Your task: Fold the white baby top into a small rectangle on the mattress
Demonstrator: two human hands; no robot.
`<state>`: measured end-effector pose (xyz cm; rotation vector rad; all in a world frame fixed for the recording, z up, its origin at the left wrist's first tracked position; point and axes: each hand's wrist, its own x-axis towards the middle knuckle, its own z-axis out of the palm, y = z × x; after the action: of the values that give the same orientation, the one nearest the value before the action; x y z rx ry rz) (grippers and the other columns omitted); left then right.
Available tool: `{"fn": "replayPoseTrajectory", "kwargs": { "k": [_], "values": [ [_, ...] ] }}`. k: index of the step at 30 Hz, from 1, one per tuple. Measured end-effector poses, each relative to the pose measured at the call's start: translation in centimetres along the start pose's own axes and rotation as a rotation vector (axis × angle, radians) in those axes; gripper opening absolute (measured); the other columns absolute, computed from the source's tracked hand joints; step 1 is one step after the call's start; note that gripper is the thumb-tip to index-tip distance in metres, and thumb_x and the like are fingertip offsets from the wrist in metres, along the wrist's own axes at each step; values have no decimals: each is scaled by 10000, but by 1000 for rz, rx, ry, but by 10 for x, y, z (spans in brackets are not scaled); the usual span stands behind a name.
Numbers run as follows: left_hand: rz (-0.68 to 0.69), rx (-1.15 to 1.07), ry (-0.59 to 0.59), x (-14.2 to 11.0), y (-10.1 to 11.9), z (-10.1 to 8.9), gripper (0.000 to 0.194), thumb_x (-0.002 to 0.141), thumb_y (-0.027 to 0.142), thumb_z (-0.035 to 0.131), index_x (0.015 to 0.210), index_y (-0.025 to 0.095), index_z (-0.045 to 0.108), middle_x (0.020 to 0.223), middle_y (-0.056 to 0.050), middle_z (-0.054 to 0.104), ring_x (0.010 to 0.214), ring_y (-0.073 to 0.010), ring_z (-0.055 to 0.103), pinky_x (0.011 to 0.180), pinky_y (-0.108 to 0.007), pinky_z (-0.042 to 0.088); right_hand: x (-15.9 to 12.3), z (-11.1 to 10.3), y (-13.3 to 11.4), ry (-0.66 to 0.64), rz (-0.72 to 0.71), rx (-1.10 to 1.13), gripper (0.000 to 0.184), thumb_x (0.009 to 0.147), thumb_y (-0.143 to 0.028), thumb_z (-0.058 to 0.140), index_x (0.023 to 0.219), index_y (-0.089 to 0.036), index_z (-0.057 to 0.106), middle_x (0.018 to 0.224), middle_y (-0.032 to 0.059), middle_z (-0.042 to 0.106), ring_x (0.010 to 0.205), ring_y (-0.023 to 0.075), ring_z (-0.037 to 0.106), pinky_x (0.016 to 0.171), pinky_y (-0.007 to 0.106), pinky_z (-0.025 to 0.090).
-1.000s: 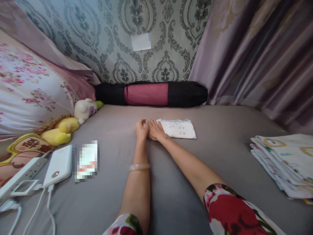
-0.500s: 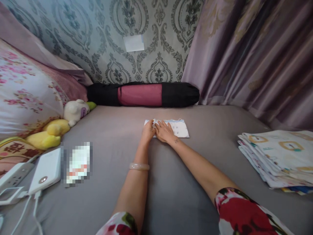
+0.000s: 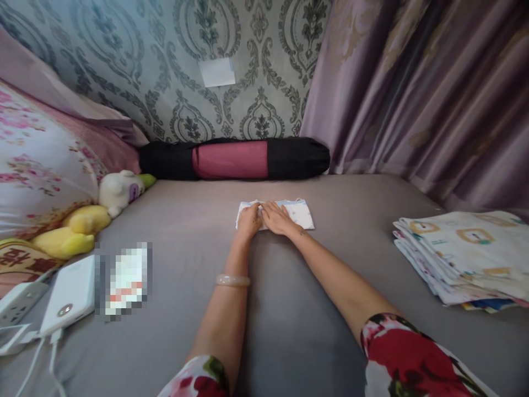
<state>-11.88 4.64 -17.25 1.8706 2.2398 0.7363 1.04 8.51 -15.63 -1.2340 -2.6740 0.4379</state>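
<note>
1. Right, the biggest thing on show is the grey bed sheet (image 3: pixel 289 309), spread flat across the whole lower part of the view.
2. Over on the right hangs the mauve curtain (image 3: pixel 421 94), coming down to the edge of the bed.
3. At the left sits the floral pillow (image 3: pixel 37 165), propped against the patterned wall (image 3: pixel 165 66).
4. Along the back, against that wall, lies a rolled mat (image 3: pixel 231 159), pink in the middle and black at both ends.
5. On the right side of the bed is a stack of folded cloths (image 3: pixel 463 253), well apart from the hands.
6. Left again: a yellow plush toy (image 3: pixel 70 231) and a white plush toy (image 3: pixel 118 190), just beside the pillow.
7. Nearer, at the left edge, a white power bank (image 3: pixel 68 295) with a cable, next to a blurred-out item.
8. Now the centre: a small folded white cloth (image 3: pixel 300 212) lies flat on the sheet, in front of the mat.
9. The right hand (image 3: pixel 279 219) is spread open, palm down, pressing on the cloth's middle and gripping nothing.
10. The left hand (image 3: pixel 248 220), with a pale bangle (image 3: pixel 232 280) on that wrist, rests on the cloth's left end, touching the right hand; whether its fingers pinch the fabric I cannot tell.
</note>
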Motion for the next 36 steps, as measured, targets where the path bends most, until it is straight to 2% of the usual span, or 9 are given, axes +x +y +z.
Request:
{"fn": "replayPoseTrajectory", "kwargs": {
  "k": [5, 10, 19, 25, 29, 36],
  "values": [
    [56, 51, -17, -4, 14, 2, 385, 957, 258, 366, 1292, 177, 538, 1297, -112, 605, 1267, -243, 488, 1067, -370, 355, -10, -1, 20, 81, 71, -55, 561, 1002, -378, 191, 1482, -130, 344, 1561, 115, 279, 1450, 256, 187, 1157, 521, 116],
    [29, 101, -143, -9, 23, 5, 420, 997, 369, 278, 1342, 264, 492, 1474, -30, 456, 1390, -247, 337, 1147, -470, 220, -13, 8, 29, 93, 75, -86, 550, 999, -372, 197, 1462, -142, 385, 1547, 106, 316, 1437, 257, 222, 1150, 514, 143],
    [27, 129, -149, -9, 26, 3, 405, 995, 347, 277, 1321, 279, 508, 1454, -34, 477, 1365, -232, 374, 1138, -464, 243, -11, 12, 29, 111, 79, -93, 536, 998, -369, 210, 1464, -166, 382, 1544, 97, 327, 1437, 250, 223, 1154, 503, 135],
    [62, 121, -134, -9, 29, 0, 393, 992, 332, 300, 1304, 248, 524, 1437, -47, 496, 1373, -236, 362, 1135, -468, 254, -11, 3, 33, 36, 87, -55, 551, 999, -363, 181, 1481, -155, 348, 1559, 97, 291, 1445, 244, 205, 1158, 500, 143],
    [20, 146, -58, -9, 29, 0, 424, 995, 364, 275, 1326, 253, 515, 1463, -42, 468, 1410, -247, 297, 1160, -515, 174, -17, -4, 39, 124, 133, -109, 542, 992, -337, 209, 1472, -136, 360, 1557, 119, 289, 1445, 257, 202, 1161, 503, 121],
    [-49, 177, -142, -9, 27, 5, 478, 991, 406, 234, 1371, 259, 483, 1523, -51, 381, 1423, -275, 276, 1150, -564, 163, -23, 0, 46, 116, 163, -161, 545, 992, -343, 209, 1478, -138, 348, 1560, 116, 283, 1441, 256, 208, 1158, 491, 124]
  ]
}}
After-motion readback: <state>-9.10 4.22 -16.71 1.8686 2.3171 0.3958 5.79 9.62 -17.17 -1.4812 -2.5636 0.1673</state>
